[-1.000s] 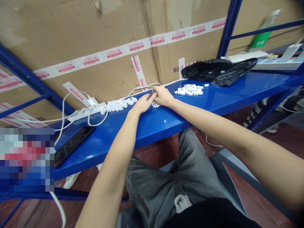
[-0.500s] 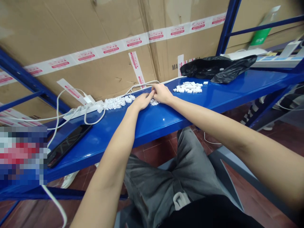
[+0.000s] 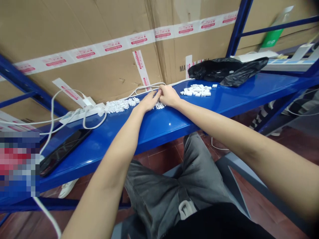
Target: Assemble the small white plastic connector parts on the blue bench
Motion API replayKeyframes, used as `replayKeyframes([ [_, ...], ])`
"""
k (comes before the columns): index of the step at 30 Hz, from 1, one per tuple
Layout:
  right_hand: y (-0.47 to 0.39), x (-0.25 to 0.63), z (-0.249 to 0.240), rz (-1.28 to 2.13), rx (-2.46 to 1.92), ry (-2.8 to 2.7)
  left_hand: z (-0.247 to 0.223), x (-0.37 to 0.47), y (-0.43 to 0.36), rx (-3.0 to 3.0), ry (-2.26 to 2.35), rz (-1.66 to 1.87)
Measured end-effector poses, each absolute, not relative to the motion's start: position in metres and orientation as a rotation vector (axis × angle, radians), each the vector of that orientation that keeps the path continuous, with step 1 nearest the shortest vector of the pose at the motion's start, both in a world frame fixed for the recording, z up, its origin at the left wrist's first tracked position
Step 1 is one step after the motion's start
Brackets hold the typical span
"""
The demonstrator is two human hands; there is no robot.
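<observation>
My left hand (image 3: 150, 100) and my right hand (image 3: 169, 95) meet over the blue shelf, fingertips pressed together. The fingers of both are closed in a pinch; whatever lies between them is hidden. Just below the fingertips is a small heap of tiny white pieces (image 3: 159, 105), partly covered by the hands. To the left of my left hand spreads a longer pile of small white plastic pieces (image 3: 118, 106). Larger white block-like pieces (image 3: 197, 90) lie in a pile to the right of my right hand, with one piece (image 3: 214, 86) apart from it.
The blue metal shelf (image 3: 159, 127) backs onto a large taped cardboard box (image 3: 99, 30). A black plastic bag (image 3: 224, 71) lies at the right. On the left are a white power strip (image 3: 82, 114), white cables and a black phone (image 3: 66, 151). Farther right stands a green-labelled bottle (image 3: 272, 36).
The view has shifted slightly, so things at the left sit farther left. Both hands stay together over the small heap, with only slight finger movement.
</observation>
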State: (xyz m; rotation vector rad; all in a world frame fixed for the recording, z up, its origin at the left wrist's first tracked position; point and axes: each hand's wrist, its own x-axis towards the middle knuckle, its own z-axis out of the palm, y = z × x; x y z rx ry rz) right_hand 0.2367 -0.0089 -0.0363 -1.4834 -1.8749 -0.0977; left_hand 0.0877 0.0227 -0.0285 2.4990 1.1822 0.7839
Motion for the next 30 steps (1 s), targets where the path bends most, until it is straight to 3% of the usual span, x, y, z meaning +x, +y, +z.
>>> replayKeyframes([
  [9,0.016,0.245,-0.046,-0.151,-1.482,-1.926,-0.033,0.089,0.047,2.474,1.282,0.573],
  [24,0.007,0.244,-0.04,-0.134,-1.392,-1.817,-0.032,0.09,0.031,2.536,0.944,0.701],
  [30,0.004,0.256,-0.037,-0.081,-1.435,-1.711,-0.032,0.094,0.032,2.509,0.962,0.584],
])
